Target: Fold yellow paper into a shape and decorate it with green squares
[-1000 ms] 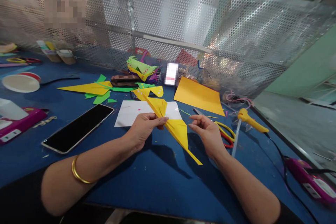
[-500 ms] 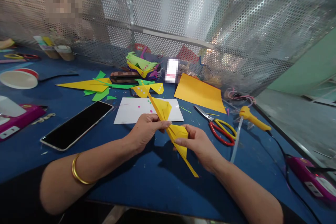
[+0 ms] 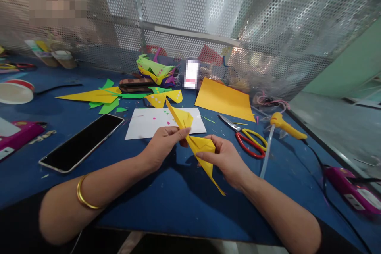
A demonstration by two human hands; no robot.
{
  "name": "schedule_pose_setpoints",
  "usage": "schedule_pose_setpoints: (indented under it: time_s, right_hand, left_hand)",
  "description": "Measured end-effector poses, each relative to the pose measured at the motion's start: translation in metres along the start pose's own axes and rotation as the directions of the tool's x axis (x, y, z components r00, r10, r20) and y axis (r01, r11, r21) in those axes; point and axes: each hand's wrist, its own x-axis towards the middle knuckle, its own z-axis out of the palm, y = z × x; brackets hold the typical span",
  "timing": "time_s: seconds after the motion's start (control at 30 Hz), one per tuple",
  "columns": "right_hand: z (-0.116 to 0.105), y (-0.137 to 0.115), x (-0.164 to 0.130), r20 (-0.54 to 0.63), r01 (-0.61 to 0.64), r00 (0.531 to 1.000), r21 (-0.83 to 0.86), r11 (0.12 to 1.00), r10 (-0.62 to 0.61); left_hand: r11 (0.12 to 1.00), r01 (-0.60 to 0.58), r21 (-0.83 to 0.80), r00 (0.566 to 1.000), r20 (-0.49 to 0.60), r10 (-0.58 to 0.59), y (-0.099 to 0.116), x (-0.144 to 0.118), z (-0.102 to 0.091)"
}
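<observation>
A long folded piece of yellow paper [image 3: 204,145] slants between my hands, its upper tip pointing away from me and its thin tail toward the near edge. My left hand [image 3: 166,143] pinches its narrow middle between thumb and fingers. Lower down, my right hand [image 3: 228,160] grips a folded flap, thumb on top and fingers behind. Beneath the paper's far end lies a white sheet [image 3: 143,125] dotted with small coloured bits. Just beyond it sits a yellow cutout with white dots [image 3: 157,100].
Scissors [image 3: 250,143], a yellow glue gun [image 3: 288,127] and a purple power strip [image 3: 351,190] lie to the right. On the left is a black phone [image 3: 83,141]. An orange-yellow sheet [image 3: 224,101] and green paper scraps [image 3: 110,106] lie further back, before a perforated screen [image 3: 190,4].
The view has shifted slightly, so most things sit a little left and higher. The yellow paper has turned slightly in my hands, its lower flap showing wider. Both hands keep their hold.
</observation>
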Motion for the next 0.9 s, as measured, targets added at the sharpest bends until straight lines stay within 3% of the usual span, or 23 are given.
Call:
schedule_pose_setpoints:
  time_s: [0.3, 0.53, 0.77, 0.9]
  right_hand:
    - [0.000, -0.001, -0.001, 0.075, 0.014, 0.997, 0.032, 0.999, -0.016]
    - [-0.015, 0.003, 0.012, -0.144, 0.198, 0.970, 0.011, 0.980, -0.194]
    - [-0.012, 0.003, 0.009, -0.078, 0.195, 0.980, 0.153, 0.969, -0.185]
    - [-0.011, 0.003, 0.010, -0.114, 0.215, 0.973, 0.151, 0.965, -0.199]
  left_hand:
    - [0.998, -0.050, 0.048, 0.998, -0.032, 0.051, 0.006, -0.003, 0.002]
    - [0.985, -0.118, 0.127, 0.989, -0.070, 0.128, 0.004, 0.002, -0.003]
    - [0.974, -0.136, 0.182, 0.982, -0.106, 0.157, 0.007, 0.000, -0.004]
    - [0.980, -0.134, 0.148, 0.985, -0.091, 0.148, 0.005, 0.001, -0.005]
